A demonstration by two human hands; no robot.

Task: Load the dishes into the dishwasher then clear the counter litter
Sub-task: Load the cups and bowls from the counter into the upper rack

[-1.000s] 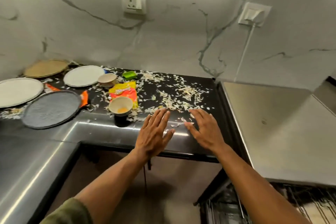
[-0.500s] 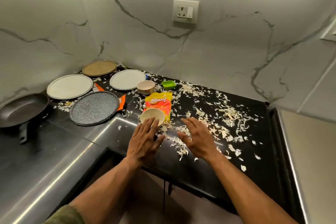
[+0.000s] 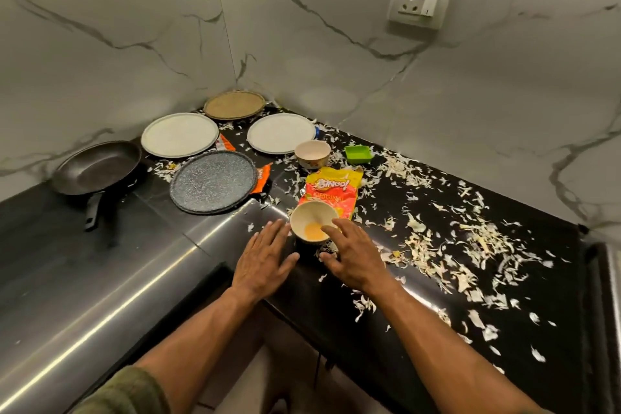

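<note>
Hands [image 3: 265, 259] nearer bowl [image 3: 313, 224], frying pan [image 3: 97, 167] newly visible

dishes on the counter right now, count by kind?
Plates: 4
Bowls: 2
Frying pan: 1
Green dish: 1
Total: 8

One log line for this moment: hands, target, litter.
left hand: open beside bowl | right hand: open, at rim | cream bowl with yellow residue: on counter | white shreds: uncleared

Orange wrapper [image 3: 263, 178] mostly hidden under grey plate [image 3: 213, 181] — print perhaps unreadable.
</note>
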